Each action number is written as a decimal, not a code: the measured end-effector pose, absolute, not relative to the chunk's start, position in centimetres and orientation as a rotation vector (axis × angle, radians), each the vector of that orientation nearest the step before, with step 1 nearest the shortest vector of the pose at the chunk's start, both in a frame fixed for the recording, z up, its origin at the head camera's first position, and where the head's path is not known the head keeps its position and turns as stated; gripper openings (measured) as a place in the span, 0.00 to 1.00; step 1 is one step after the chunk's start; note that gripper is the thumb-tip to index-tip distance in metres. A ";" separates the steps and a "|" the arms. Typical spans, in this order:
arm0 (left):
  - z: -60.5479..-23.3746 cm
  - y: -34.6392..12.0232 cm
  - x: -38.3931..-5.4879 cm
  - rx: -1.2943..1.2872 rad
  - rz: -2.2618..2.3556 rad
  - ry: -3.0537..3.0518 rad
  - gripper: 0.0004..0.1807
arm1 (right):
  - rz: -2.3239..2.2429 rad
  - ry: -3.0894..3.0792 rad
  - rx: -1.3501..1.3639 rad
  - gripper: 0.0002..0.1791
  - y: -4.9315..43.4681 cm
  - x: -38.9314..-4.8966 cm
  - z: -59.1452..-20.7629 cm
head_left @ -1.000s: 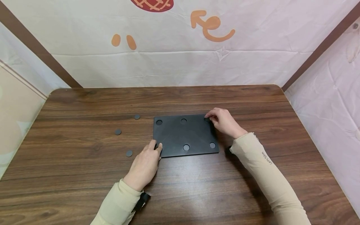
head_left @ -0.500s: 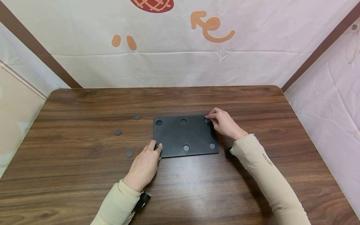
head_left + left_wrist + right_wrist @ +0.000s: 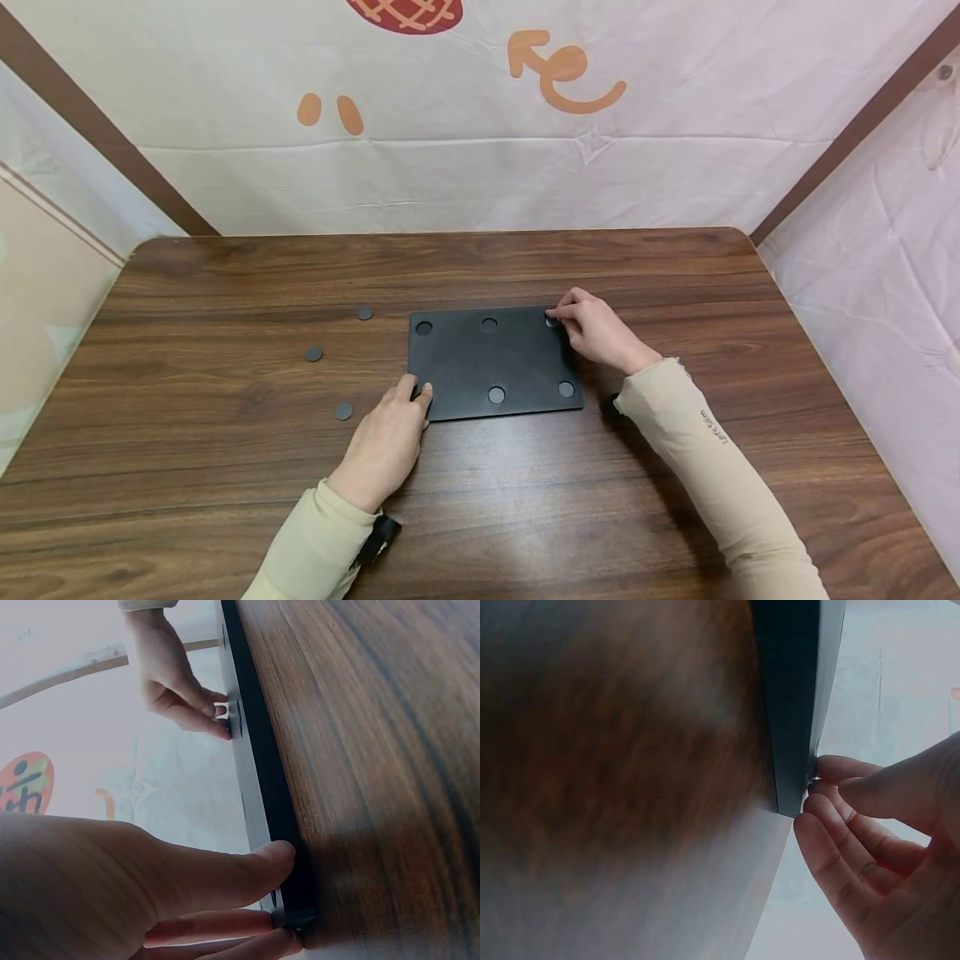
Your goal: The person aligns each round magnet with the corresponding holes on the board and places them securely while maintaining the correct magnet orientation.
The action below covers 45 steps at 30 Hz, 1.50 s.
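A black rectangular board point(image 3: 491, 358) with round recesses lies on the table in the head view. My left hand point(image 3: 386, 442) grips its near left corner, thumb on the near edge, as the left wrist view shows. At the far right corner my right hand point(image 3: 600, 332) pinches a small dark disc point(image 3: 552, 321) over the recess there; the fingers partly hide it. Near-side recesses at the middle point(image 3: 497, 395) and right point(image 3: 566, 389) show lighter grey round faces. The far left recess point(image 3: 424, 328) and far middle recess point(image 3: 489, 325) look darker. The near left corner is covered by my hand.
Three loose dark discs lie left of the board: a far one point(image 3: 364, 313), a middle one point(image 3: 314, 354) and a near one point(image 3: 343, 411). The brown wooden table point(image 3: 225, 500) ends at a printed white cloth wall point(image 3: 480, 183).
My right fingers have shifted slightly at the far right recess, so more of the disc shows than a second ago. The left hand, board and loose discs stay put.
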<state>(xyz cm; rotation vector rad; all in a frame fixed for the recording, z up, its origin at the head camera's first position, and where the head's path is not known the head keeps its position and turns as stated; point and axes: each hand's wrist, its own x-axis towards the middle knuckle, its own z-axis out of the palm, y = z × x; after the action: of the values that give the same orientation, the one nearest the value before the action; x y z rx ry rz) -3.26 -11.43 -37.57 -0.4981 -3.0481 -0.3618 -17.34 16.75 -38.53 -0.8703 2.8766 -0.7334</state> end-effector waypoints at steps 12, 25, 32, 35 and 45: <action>-37.7 -11.4 -3.2 -0.495 -0.359 -3.048 0.21 | -0.649 2.858 -0.915 0.18 16.3 -16.9 -38.2; -37.6 -11.4 -3.3 -0.494 -0.351 -3.062 0.21 | -0.605 2.840 -0.954 0.19 16.1 -16.3 -37.6; -37.6 -11.4 -3.3 -0.492 -0.351 -3.068 0.21 | -0.643 2.847 -0.953 0.18 16.2 -16.4 -37.8; -37.6 -11.4 -3.3 -0.487 -0.353 -3.067 0.21 | -0.643 2.847 -0.942 0.18 16.3 -16.3 -37.7; -37.5 -11.3 -3.2 -0.492 -0.348 -3.068 0.21 | -0.653 2.846 -0.890 0.18 16.5 -15.8 -37.6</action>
<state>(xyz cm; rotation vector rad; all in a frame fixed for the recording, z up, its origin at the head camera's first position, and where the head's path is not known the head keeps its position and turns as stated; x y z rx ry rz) -3.23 -11.34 -37.49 -0.4923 -3.0685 -0.3482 -15.81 16.46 -37.60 -0.8898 2.8461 -0.6535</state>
